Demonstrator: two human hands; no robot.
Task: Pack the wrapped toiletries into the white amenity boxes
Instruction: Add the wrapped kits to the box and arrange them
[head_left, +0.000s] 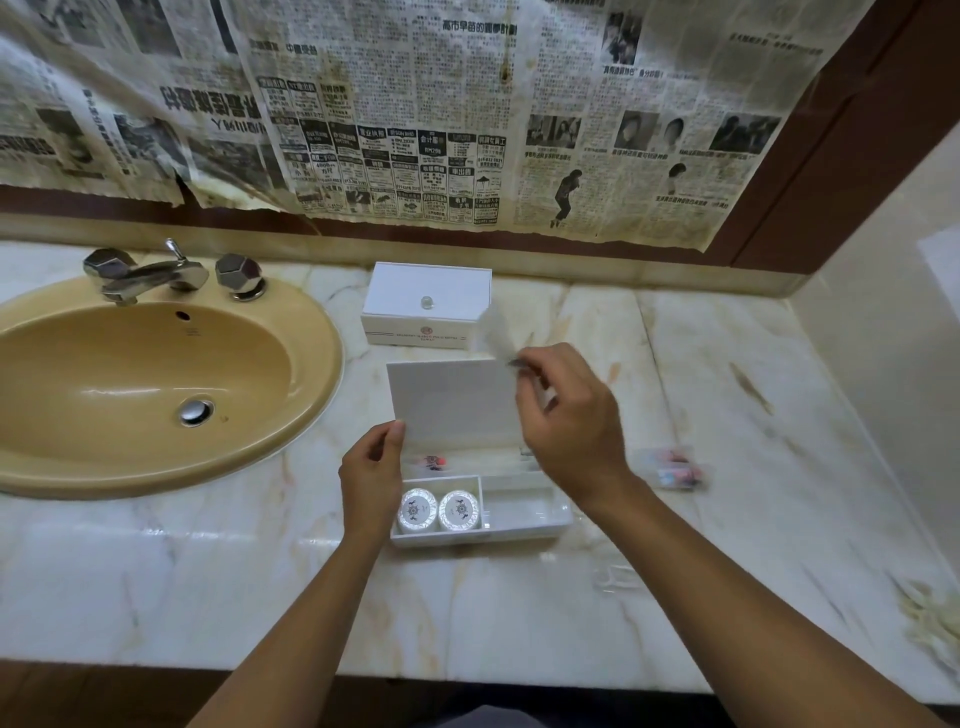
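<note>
Open box (524, 512): front left cell holds two soaps (439, 511); front right cell bare; one packet (432, 461) in rear cell.
Left hand (371, 480): pinches raised lid (452, 402).
Right hand (569, 415): pinches blurred clear sachet (493, 330) above box.
Packets (672, 467): unpacked, on counter to the right.
Far box (427, 304): closed; contents unseen.
Progress: judged roughly midway.

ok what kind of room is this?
Probably a hotel bathroom vanity: a tan sink with chrome taps set in a marble counter, and white amenity boxes with wrapped soaps. Oddly, newspaper covers the wall behind.
</note>
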